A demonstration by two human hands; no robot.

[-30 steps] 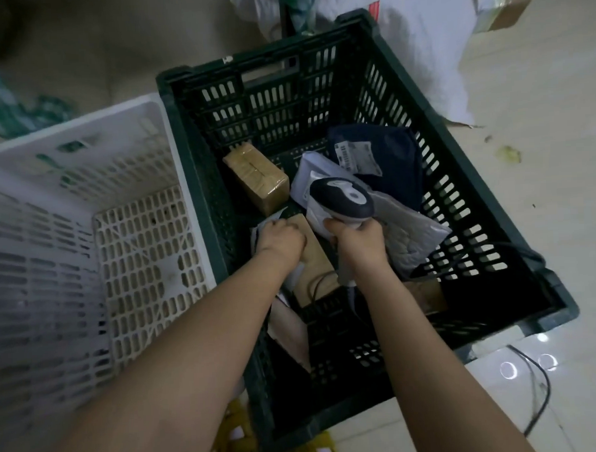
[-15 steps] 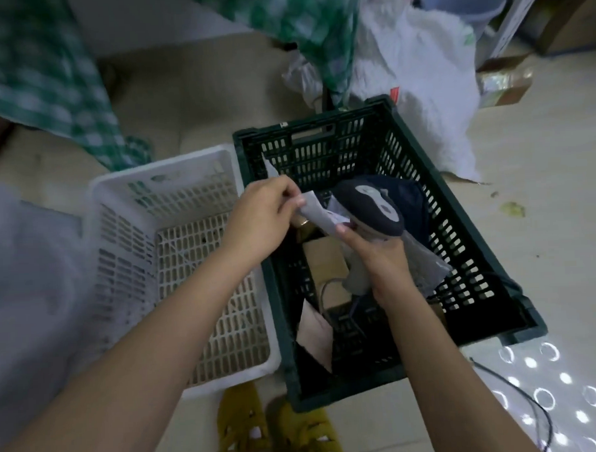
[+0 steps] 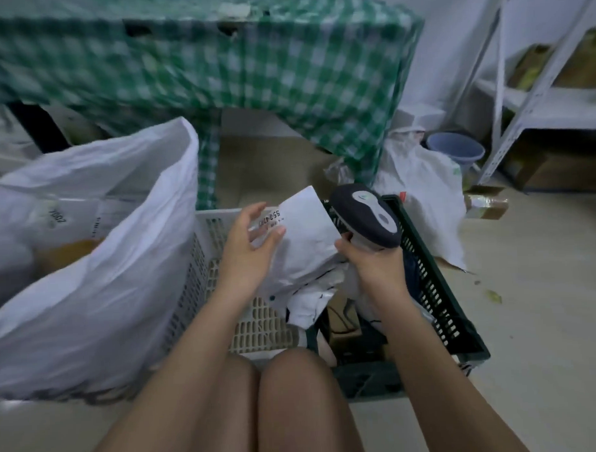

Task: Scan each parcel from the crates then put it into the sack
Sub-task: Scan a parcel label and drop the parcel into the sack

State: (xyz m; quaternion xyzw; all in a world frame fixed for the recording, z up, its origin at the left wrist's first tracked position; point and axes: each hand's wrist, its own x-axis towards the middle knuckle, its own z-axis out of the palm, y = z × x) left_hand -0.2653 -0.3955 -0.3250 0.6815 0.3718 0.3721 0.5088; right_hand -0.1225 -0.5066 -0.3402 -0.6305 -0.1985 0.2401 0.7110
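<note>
My left hand point(image 3: 248, 248) holds a white soft parcel point(image 3: 304, 246) with a printed label, lifted above the white crate point(image 3: 203, 263). My right hand point(image 3: 372, 260) grips a handheld barcode scanner point(image 3: 367, 220), whose dark head sits right beside the parcel's right edge. Below them the dark green crate point(image 3: 437, 288) holds more parcels, mostly hidden by the raised parcel and my arms. The big white sack point(image 3: 99, 273) stands open at the left, with packages visible inside.
A table draped in green checked cloth point(image 3: 251, 75) stands behind the crates. White bags point(image 3: 420, 187) and a blue bucket point(image 3: 456, 149) lie at the right, near metal shelving point(image 3: 528, 92). A taped cardboard box point(image 3: 485, 202) sits on the floor. My knees point(image 3: 255, 396) are in front.
My left hand has lifted the white parcel out of the green crate and up. The scanner has risen beside it. The view has tilted up, bringing the sack into sight.
</note>
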